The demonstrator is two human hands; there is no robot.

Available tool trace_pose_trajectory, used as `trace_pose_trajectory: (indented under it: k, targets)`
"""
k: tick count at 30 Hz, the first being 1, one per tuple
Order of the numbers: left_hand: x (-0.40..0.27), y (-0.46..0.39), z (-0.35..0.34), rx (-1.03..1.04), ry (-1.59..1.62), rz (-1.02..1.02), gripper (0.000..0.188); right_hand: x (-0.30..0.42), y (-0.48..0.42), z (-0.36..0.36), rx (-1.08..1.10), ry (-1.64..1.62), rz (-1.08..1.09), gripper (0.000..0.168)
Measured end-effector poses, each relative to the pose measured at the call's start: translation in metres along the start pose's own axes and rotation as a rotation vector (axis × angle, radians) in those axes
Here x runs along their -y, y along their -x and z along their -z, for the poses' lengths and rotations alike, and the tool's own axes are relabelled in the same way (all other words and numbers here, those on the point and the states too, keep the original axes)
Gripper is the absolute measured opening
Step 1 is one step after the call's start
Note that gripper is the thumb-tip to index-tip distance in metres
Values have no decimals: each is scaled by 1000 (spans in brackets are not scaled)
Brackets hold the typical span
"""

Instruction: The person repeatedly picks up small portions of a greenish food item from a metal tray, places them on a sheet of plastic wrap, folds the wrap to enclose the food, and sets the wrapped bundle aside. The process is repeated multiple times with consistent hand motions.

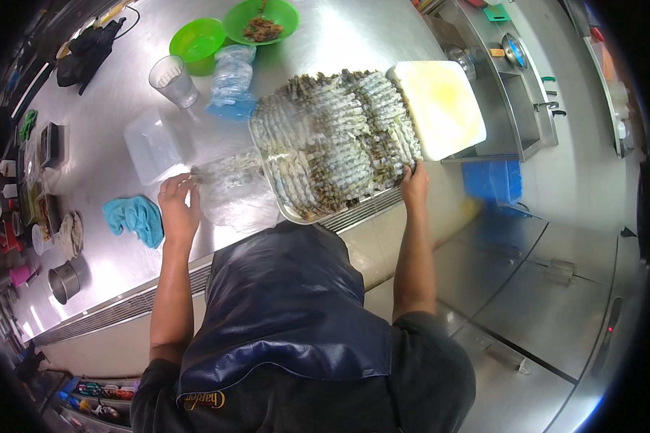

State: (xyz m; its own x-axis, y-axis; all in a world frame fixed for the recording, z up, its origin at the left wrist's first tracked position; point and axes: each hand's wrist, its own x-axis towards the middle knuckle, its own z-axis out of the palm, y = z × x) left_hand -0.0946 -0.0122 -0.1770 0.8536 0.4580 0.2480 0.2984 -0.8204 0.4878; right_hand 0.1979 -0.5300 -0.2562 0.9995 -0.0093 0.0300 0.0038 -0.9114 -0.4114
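Observation:
A metal tray (283, 208) is covered with close rows of greyish, dark-edged pieces of food (338, 138), perhaps peeled shrimp. At its near right corner, my right hand (415, 187) grips the tray, its fingertips partly hidden by the rim and food. To the left of the tray lies a clear plastic sheet or bag (238, 203), with a row of similar pieces (235, 165) along its far side. My left hand (180, 200) is at the left end of that row, fingers bent and thumb apart. Whether it pinches the plastic cannot be made out.
A white cutting board (439, 111) adjoins the tray's right side. Around the left are a clear plastic container (151, 146), a blue cloth (135, 219) and a clear cup (174, 81). Farther back stand a wrapped stack (233, 76) and green bowls (197, 40), (233, 27).

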Motion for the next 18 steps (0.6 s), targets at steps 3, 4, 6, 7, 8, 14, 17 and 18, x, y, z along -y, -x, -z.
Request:
trace_pose_trajectory:
  k: [3, 4, 6, 7, 8, 14, 17, 18]
  targets:
    - [-2, -2, -2, -10, 22, -2, 18, -7, 2, -10, -78, 27, 69, 48]
    - [-1, -2, -3, -7, 24, -8, 18, 4, 5, -8, -87, 35, 51, 47]
    - [-2, -2, -4, 0, 33, -21, 19, 17, 4, 4, -99, 75, 92, 48]
    - [-3, -3, -2, 4, 37, -30, 19, 16, 1, 14, -100, 107, 149, 48]
    - [-5, -4, -1, 8, 41, -39, 19, 17, -1, 20, -102, 138, 206, 48]
    - [-15, -24, 15, -7, 23, -112, 18, 123, -39, 111, 103, 420, 486, 22]
    - [-35, -41, 28, -34, 109, -161, 18, 190, -33, 146, 168, 440, 675, 13]
    - [-45, -47, 34, -13, 147, -171, 20, 216, -24, 155, 222, 451, 670, 14]
